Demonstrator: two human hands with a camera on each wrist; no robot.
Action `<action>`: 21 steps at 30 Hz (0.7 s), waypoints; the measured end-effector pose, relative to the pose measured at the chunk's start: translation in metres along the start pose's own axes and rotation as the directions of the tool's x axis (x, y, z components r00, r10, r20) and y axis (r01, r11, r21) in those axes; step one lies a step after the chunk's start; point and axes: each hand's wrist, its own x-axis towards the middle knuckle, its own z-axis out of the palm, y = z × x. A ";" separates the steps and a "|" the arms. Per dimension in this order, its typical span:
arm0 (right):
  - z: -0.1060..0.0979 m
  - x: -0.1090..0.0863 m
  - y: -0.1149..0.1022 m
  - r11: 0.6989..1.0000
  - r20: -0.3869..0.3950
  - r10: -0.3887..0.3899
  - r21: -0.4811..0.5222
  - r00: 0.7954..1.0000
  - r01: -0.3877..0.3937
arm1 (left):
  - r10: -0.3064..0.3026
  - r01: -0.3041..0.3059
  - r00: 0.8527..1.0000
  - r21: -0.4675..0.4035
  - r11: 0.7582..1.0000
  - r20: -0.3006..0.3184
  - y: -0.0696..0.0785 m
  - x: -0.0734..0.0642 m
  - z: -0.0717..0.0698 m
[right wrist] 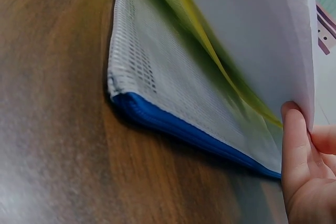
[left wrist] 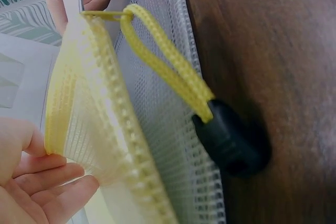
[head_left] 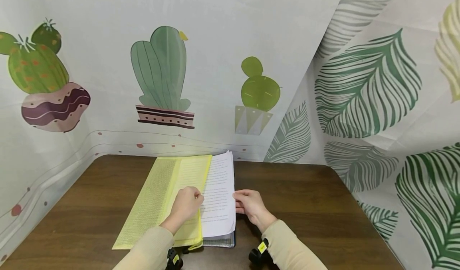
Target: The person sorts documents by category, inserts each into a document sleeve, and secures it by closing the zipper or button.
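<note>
A yellow mesh zipper pouch (head_left: 147, 210) lies on the left, its right side lifted open. My left hand (head_left: 187, 203) pinches the pouch's yellow edge between thumb and fingers, as the left wrist view also shows. Printed sheets of paper (head_left: 218, 194) reach partly into the pouch, with their right part outside it. On the sheets' right edge, my right hand (head_left: 250, 207) grips with thumb and fingers. Beneath both lies a second mesh pouch (right wrist: 157, 85) with a blue zipper (right wrist: 194, 139), mostly covered. The sheets' left part shows faintly through the yellow pouch.
The brown wooden table (head_left: 298, 206) carries everything. A yellow cord pull (left wrist: 168, 56) with a black end piece (left wrist: 233, 140) hangs from the yellow pouch's zipper corner. Behind the table hangs a cloth (head_left: 215, 62) printed with cacti and leaves.
</note>
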 end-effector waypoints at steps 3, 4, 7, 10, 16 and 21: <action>0.001 0.000 0.000 1.000 -0.009 0.008 -0.005 1.000 -0.008 | 0.004 -0.004 1.000 0.003 1.000 0.003 0.000 0.000 0.000; 0.001 -0.001 0.000 1.000 -0.012 0.010 -0.007 1.000 -0.010 | 0.005 -0.005 1.000 0.001 1.000 0.004 0.001 -0.001 0.000; 0.003 -0.002 -0.001 1.000 -0.010 0.011 -0.011 1.000 -0.011 | 0.006 -0.006 1.000 -0.005 1.000 0.010 0.001 -0.001 0.000; 0.004 -0.003 -0.002 1.000 -0.006 0.011 -0.008 1.000 -0.011 | 0.009 -0.009 1.000 -0.008 1.000 0.006 0.002 -0.001 0.001; 0.005 -0.003 -0.002 1.000 -0.001 0.004 -0.011 1.000 -0.004 | 0.017 -0.017 1.000 -0.002 1.000 -0.002 0.002 -0.001 0.001; 0.007 -0.001 -0.002 1.000 -0.001 0.008 -0.014 1.000 -0.008 | 0.029 -0.029 1.000 -0.012 1.000 0.002 0.001 -0.001 0.002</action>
